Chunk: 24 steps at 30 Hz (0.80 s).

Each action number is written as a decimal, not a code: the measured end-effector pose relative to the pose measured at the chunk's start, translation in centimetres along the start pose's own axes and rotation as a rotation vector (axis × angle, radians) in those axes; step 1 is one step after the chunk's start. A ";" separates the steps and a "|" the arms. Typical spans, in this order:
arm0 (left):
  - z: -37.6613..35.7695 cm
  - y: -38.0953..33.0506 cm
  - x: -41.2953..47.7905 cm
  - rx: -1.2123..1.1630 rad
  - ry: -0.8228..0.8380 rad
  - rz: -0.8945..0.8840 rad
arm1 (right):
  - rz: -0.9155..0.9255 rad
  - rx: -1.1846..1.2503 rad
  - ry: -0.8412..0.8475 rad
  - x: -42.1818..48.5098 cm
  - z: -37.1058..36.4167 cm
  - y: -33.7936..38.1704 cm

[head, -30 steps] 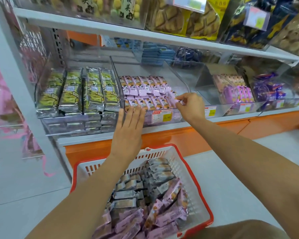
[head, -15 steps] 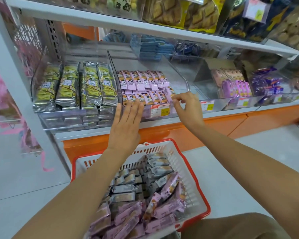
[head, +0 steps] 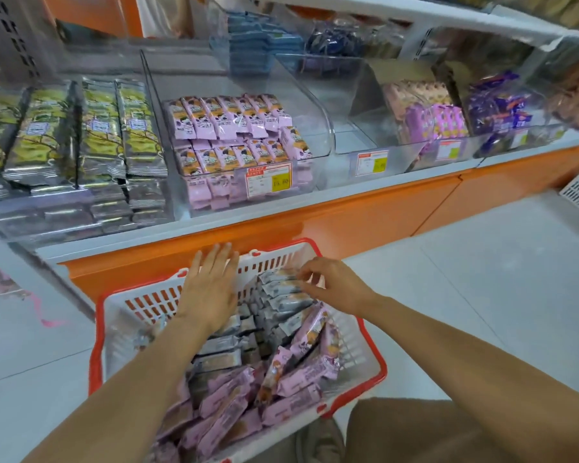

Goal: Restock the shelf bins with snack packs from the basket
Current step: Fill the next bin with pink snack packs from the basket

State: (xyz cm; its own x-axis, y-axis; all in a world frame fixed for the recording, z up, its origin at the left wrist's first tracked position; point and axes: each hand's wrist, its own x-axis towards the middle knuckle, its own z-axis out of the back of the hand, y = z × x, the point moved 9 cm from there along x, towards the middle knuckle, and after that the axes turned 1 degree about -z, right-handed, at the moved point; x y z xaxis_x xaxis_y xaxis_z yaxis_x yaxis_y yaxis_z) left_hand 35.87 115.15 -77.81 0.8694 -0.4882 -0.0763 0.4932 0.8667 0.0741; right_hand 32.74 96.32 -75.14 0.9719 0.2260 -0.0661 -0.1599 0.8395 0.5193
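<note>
Left hand (head: 211, 289) lay palm down, fingers straight and close together, pointing forward; left forearm (head: 121, 379) extended from the lower left. Right hand (head: 335, 282) was arched, fingers (head: 315, 267) bent downward and slightly spread, wrist raised; any grip could not be confirmed.

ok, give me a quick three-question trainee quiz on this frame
1. True or false: the left hand grips a pack.
2. The right hand reaches at packs in the basket. Which colour are they? A pink, B grey, C blue.
3. Fill in: the middle bin on the shelf holds ___ packs.

Key
1. False. Its fingers are straight and it holds nothing.
2. B, the grey packs at the far end.
3. Pink: the pink packs lie in rows.
</note>
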 end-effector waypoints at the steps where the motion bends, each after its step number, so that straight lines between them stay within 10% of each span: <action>1: -0.7 0.1 0.4 -0.010 0.022 0.011 | -0.008 -0.005 0.022 0.1 -0.6 -0.6; 9: -6.7 -0.3 2.4 0.012 0.163 0.012 | -0.078 -0.474 0.444 -0.8 -8.7 -6.6; 15: -7.6 -0.4 2.5 0.016 0.147 0.026 | 0.037 -0.740 0.464 -0.3 -10.0 -6.6; 24: -6.2 -0.7 2.5 -0.102 0.176 0.023 | -0.054 -0.228 0.321 0.5 -6.1 -5.4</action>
State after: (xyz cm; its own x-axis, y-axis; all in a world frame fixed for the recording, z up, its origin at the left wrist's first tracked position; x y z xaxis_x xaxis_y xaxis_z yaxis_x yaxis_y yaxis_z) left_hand 37.46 113.95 -84.22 0.8573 -0.4505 -0.2492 0.4599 0.8877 -0.0225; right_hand 33.07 94.91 -83.15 0.8821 0.2912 -0.3702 -0.1794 0.9345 0.3076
